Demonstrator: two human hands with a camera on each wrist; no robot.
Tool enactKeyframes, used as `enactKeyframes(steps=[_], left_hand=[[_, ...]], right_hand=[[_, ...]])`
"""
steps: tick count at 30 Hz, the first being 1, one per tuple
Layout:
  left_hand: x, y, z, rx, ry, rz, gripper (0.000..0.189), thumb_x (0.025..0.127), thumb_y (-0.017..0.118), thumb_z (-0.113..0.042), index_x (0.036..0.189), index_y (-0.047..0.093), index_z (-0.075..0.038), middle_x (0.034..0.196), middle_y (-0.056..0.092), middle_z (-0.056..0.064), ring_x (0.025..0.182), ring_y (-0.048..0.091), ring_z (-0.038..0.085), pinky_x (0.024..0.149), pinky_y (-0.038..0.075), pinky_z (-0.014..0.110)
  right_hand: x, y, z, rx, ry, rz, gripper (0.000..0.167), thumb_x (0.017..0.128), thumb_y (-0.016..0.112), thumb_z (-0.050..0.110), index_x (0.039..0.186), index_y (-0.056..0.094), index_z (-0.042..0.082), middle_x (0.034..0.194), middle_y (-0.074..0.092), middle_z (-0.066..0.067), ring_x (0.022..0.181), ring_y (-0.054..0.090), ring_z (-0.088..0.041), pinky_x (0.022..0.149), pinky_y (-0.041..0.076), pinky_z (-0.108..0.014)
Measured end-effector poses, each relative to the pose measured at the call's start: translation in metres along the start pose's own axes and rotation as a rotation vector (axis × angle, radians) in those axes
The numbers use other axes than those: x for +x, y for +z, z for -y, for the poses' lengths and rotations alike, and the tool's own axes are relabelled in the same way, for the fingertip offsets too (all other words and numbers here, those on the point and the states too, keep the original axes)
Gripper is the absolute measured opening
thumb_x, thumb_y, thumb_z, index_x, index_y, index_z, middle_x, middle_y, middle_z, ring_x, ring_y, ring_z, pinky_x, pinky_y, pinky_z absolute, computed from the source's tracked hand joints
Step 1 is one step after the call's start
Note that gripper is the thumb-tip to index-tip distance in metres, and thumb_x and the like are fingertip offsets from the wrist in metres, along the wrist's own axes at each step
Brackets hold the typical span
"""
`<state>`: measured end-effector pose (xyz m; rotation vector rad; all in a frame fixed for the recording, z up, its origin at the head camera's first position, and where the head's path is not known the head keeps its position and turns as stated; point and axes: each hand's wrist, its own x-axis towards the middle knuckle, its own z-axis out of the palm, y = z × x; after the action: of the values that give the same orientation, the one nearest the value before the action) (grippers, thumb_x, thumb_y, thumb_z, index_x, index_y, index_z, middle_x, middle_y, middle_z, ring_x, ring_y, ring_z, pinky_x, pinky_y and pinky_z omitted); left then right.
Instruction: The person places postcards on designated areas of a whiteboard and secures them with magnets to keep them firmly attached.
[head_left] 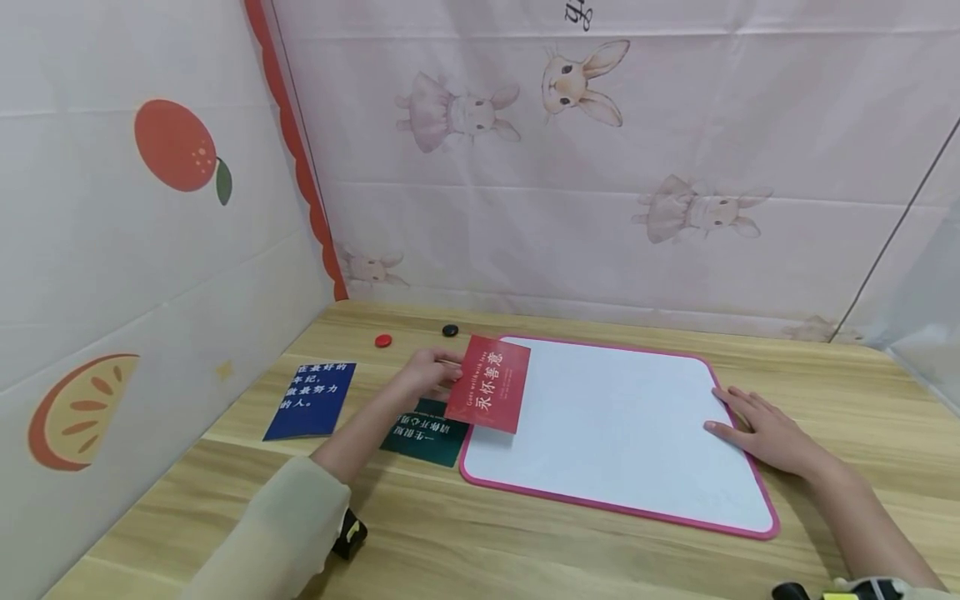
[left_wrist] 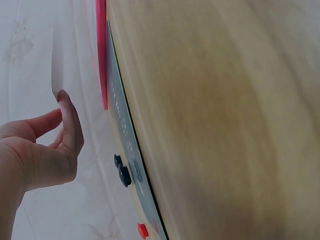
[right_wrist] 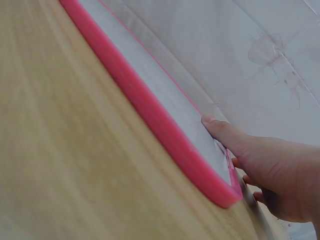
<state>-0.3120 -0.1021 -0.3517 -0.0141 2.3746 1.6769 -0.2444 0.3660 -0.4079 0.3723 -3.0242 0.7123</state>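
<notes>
In the head view my left hand (head_left: 430, 372) pinches a red card (head_left: 491, 383) with white Chinese writing by its left edge. The card is raised over the left side of a pink-framed whiteboard (head_left: 615, 417). From the left wrist, the left hand (left_wrist: 47, 150) shows thumb and fingers meeting at the card (left_wrist: 58, 65), seen nearly edge-on. My right hand (head_left: 772, 429) rests at the whiteboard's right edge. In the right wrist view its thumb (right_wrist: 215, 125) lies on the board's white surface, and the other fingers are along the outer side of the frame.
A dark green card (head_left: 426, 433) lies beside the board, partly under the red card. Farther left is a blue card (head_left: 311, 400). At the back are a red round magnet-like piece (head_left: 383, 341) and a black one (head_left: 450, 331). Patterned cloth walls (head_left: 480, 208) border the wooden table.
</notes>
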Motion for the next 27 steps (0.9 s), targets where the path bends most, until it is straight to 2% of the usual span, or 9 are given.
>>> enactKeyframes(steps=[13,19,27], left_hand=[[0.006,0.014,-0.005,-0.028,-0.022,0.023,0.032,0.092,0.055,-0.006,0.123,0.053,-0.002,0.099,0.06,0.014,0.082,0.062,0.023,0.064,0.054,0.032],[0.007,0.02,-0.008,-0.023,-0.013,0.032,0.03,0.092,0.054,-0.006,0.122,0.054,-0.002,0.097,0.061,0.014,0.08,0.063,0.023,0.064,0.054,0.032],[0.013,0.028,-0.005,-0.022,-0.016,0.027,0.028,0.092,0.055,-0.006,0.119,0.055,-0.002,0.096,0.061,0.013,0.078,0.063,0.022,0.062,0.054,0.032]], right_hand=[[0.0,0.0,0.001,0.003,-0.002,0.001,0.074,0.09,0.054,0.042,0.14,0.027,-0.005,0.138,0.019,-0.037,0.124,0.01,-0.056,0.089,0.011,-0.073],[0.0,-0.001,0.002,0.0,-0.001,-0.002,0.073,0.09,0.053,0.042,0.14,0.027,-0.005,0.138,0.02,-0.038,0.124,0.01,-0.056,0.089,0.011,-0.073],[0.001,-0.001,0.001,0.005,-0.001,0.0,0.074,0.089,0.054,0.043,0.14,0.027,-0.005,0.138,0.02,-0.037,0.125,0.01,-0.056,0.089,0.011,-0.073]])
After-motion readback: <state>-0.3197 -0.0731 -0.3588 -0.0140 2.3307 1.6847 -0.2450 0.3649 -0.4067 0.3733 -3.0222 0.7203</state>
